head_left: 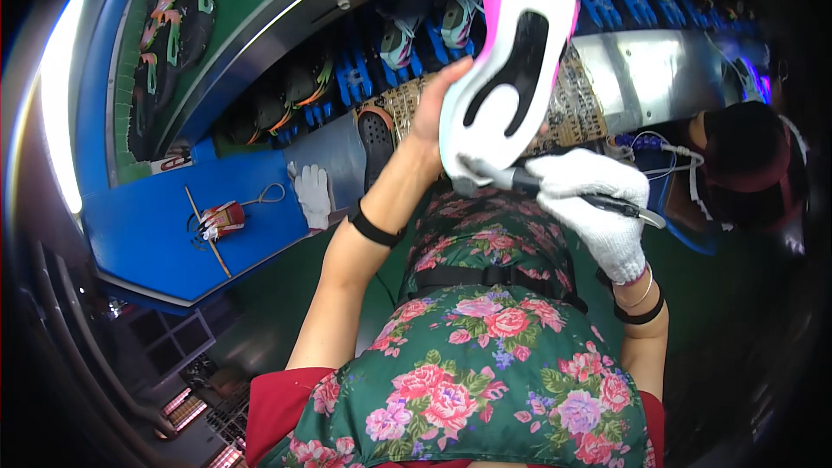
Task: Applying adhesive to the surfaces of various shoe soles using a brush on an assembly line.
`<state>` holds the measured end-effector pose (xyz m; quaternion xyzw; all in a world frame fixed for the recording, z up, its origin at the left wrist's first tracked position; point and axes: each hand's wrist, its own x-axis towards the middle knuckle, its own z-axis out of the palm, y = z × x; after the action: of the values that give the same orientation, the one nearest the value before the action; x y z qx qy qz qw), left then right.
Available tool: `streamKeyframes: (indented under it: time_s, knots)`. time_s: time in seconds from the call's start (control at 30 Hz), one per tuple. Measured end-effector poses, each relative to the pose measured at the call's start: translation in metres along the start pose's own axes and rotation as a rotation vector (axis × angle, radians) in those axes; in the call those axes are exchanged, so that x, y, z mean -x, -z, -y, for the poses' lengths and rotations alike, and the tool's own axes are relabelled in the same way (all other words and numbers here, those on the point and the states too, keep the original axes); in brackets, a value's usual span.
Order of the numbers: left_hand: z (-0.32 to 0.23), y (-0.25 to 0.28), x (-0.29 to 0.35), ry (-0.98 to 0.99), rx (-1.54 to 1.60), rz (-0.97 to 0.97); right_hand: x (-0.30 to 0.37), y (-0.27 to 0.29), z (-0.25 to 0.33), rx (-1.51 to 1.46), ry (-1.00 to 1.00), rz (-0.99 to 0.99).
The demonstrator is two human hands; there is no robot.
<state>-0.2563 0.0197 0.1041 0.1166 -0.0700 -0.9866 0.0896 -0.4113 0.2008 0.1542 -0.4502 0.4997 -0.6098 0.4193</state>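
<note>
My bare left hand (431, 108) grips a shoe sole (478, 140) by its left edge. The sole is white with pink sides and a black forked inlay, held up with its underside toward me. My right hand (598, 199), in a white knitted glove, is closed around a dark pen-shaped hand tool (523, 181) with a pale tube or cord at its rear end. The tool's greyish tip meets the lower end of the sole; blur hides what kind of tip it is. Fingers of my left hand behind the sole are mostly hidden.
At the left, a blue worktop (130, 234) bears a red packet (223, 221) with a thin stick, and a white glove (312, 195). A dark perforated clog (375, 143) lies beyond. Several shoes (399, 42) line the conveyor. A person in a dark cap (747, 152) is at the right.
</note>
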Motion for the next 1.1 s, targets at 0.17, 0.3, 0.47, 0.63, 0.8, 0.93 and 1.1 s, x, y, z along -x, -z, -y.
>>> streamKeyframes:
  time_s: [0.17,0.3,0.47,0.63,0.8,0.93,1.1]
  knots:
    - [0.03,0.007,0.031,-0.005,0.052,-0.106,-0.05,0.016,0.008,0.712,0.403,-0.1]
    - [0.025,0.001,0.044,-0.058,0.227,-0.046,-0.064,-0.007,0.022,0.88,0.599,-0.011]
    - [-0.011,-0.018,0.056,-0.221,-0.004,0.156,-0.037,-0.012,0.039,0.2,0.09,0.086]
    - [-0.096,-0.065,0.068,-0.407,-0.502,0.322,-0.02,0.009,0.021,-0.387,-0.088,-0.378]
    - [-0.216,-0.062,0.033,-0.582,-0.161,0.405,-0.015,-0.005,-0.028,-0.392,-0.188,-0.347]
    - [-0.232,-0.06,0.015,-0.76,0.365,0.208,-0.005,-0.018,-0.058,-0.346,-0.243,-0.3]
    - [-0.203,-0.061,0.006,-0.749,0.321,0.114,0.005,-0.013,-0.06,-0.394,-0.363,-0.357]
